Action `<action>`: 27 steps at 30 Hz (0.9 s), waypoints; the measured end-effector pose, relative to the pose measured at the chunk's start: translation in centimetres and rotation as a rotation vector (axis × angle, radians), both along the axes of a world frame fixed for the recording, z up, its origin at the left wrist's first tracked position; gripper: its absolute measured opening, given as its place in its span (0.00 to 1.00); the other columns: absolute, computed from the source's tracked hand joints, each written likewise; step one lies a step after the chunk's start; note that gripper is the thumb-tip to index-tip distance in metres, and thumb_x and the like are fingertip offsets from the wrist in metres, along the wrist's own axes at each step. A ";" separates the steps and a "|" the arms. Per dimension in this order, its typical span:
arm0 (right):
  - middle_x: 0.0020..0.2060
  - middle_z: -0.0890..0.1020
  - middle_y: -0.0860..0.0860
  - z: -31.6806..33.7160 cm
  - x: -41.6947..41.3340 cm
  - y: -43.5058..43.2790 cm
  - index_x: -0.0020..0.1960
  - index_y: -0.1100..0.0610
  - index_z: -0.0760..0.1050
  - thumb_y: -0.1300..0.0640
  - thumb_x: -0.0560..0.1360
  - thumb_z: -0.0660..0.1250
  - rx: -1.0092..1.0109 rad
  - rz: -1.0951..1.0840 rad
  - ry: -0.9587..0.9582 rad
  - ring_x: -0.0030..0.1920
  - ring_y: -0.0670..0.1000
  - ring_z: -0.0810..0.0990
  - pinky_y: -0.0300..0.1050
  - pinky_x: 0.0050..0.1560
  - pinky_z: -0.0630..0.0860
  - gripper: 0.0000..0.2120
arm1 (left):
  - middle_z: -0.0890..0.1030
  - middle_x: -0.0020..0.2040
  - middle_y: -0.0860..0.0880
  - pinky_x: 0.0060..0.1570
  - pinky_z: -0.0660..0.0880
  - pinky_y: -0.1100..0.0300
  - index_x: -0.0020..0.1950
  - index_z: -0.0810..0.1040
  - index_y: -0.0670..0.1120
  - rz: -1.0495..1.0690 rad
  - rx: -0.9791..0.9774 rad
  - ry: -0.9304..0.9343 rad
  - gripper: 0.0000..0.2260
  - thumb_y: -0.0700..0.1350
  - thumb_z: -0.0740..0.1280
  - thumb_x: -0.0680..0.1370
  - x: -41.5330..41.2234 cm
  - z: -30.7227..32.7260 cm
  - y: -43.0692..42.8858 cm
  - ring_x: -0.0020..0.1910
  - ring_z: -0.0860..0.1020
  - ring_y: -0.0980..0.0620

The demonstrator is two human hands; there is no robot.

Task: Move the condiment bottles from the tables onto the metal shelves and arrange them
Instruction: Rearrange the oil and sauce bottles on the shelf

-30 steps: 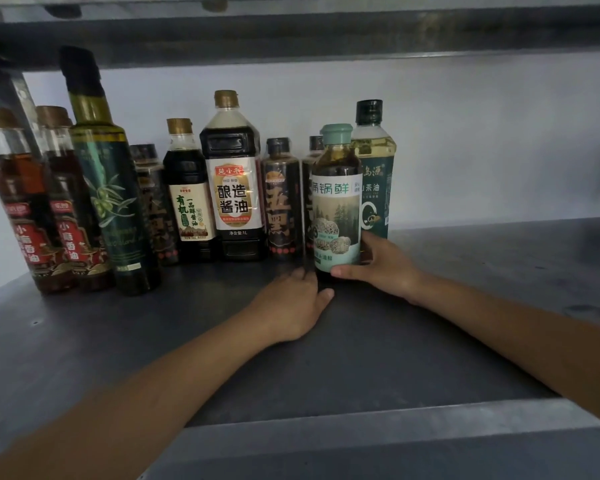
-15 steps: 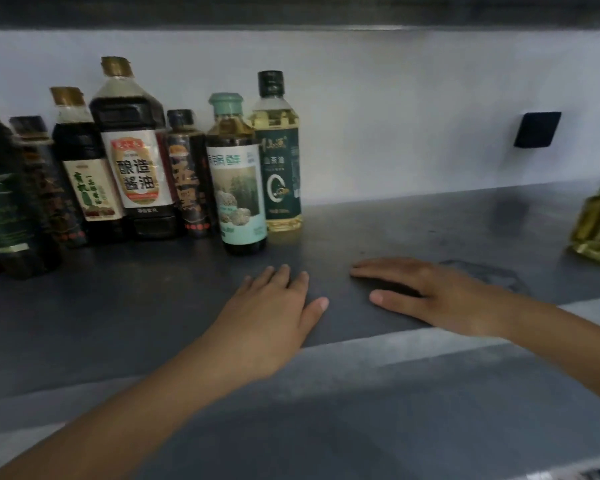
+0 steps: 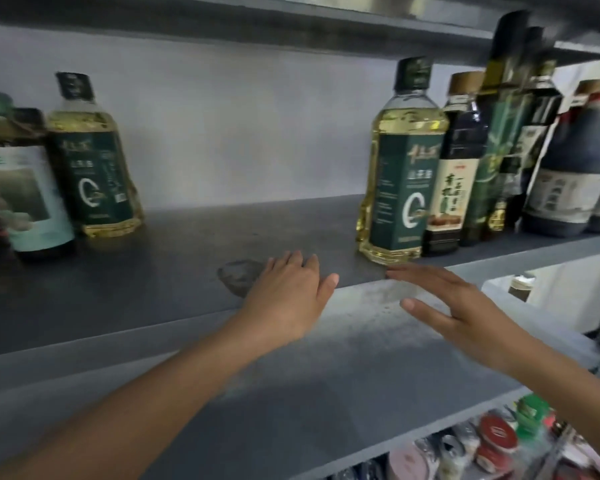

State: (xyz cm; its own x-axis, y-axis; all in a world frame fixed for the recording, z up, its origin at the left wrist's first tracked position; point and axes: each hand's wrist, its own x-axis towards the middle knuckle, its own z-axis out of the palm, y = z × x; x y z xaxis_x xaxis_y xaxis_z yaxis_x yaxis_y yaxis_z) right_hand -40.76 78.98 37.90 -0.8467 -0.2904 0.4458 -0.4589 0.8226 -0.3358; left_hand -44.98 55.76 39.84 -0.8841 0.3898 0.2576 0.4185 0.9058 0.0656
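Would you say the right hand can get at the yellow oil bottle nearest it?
Probably yes: the right hand is open, just short of the yellow oil bottle, with nothing between them.

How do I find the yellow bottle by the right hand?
Look along the grey metal shelf to the crowd of bottles at its right end. The oil bottle stands first in that crowd, by the front edge, just past the right hand. It alone there holds yellow oil; its neighbours are dark.
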 end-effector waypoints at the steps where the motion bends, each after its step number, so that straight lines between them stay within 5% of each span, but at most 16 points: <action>1: 0.65 0.72 0.39 0.1 -0.1 1.2 0.66 0.43 0.71 0.35 0.75 0.55 -0.054 -0.018 -0.006 0.66 0.40 0.68 0.24 0.62 0.58 0.23 | 0.65 0.73 0.41 0.71 0.58 0.49 0.76 0.56 0.41 -0.012 0.038 -0.033 0.29 0.58 0.50 0.81 -0.2 0.4 1.2 0.72 0.62 0.44; 4: 0.59 0.77 0.41 0.3 -0.7 4.0 0.62 0.48 0.76 0.42 0.73 0.61 -0.228 -0.079 -0.023 0.61 0.42 0.73 0.27 0.56 0.65 0.20 | 0.57 0.77 0.44 0.71 0.58 0.51 0.78 0.45 0.44 -0.042 0.297 -0.177 0.39 0.62 0.59 0.77 -1.2 1.4 4.4 0.74 0.59 0.46; 8: 0.53 0.78 0.42 0.3 -2.7 5.8 0.60 0.51 0.75 0.54 0.75 0.68 -0.430 -0.180 0.031 0.55 0.43 0.76 0.27 0.47 0.69 0.14 | 0.70 0.69 0.52 0.59 0.68 0.59 0.72 0.60 0.48 -0.172 0.804 -0.273 0.35 0.53 0.74 0.71 -3.0 2.1 7.8 0.66 0.70 0.53; 12: 0.59 0.72 0.52 0.5 -5.1 6.0 0.64 0.56 0.68 0.56 0.72 0.72 -0.608 -0.279 0.129 0.53 0.46 0.76 0.41 0.54 0.72 0.23 | 0.75 0.63 0.52 0.60 0.72 0.57 0.67 0.63 0.47 -0.151 1.048 -0.277 0.37 0.46 0.79 0.65 -4.9 1.9 10.4 0.61 0.74 0.53; 19: 0.59 0.75 0.51 1.5 -8.3 5.1 0.62 0.53 0.73 0.51 0.67 0.76 -0.604 -0.300 0.002 0.59 0.52 0.75 0.52 0.60 0.73 0.25 | 0.76 0.57 0.54 0.57 0.74 0.56 0.63 0.62 0.49 -0.071 1.111 -0.306 0.38 0.47 0.81 0.62 -5.6 1.7 10.8 0.58 0.75 0.54; 23: 0.59 0.71 0.50 2.1 -8.5 5.2 0.59 0.53 0.74 0.48 0.62 0.78 -0.687 -0.297 -0.101 0.56 0.50 0.75 0.49 0.62 0.72 0.29 | 0.75 0.51 0.57 0.46 0.73 0.64 0.60 0.63 0.50 -0.075 1.151 -0.325 0.35 0.45 0.81 0.62 -5.1 2.1 10.5 0.53 0.75 0.57; 27: 0.51 0.79 0.47 3.2 -7.6 5.8 0.57 0.55 0.72 0.55 0.63 0.79 -0.798 -0.211 -0.200 0.51 0.47 0.78 0.39 0.46 0.74 0.26 | 0.75 0.49 0.58 0.46 0.73 0.65 0.62 0.64 0.49 -0.110 1.188 -0.357 0.36 0.43 0.81 0.61 -4.6 2.4 9.8 0.50 0.75 0.58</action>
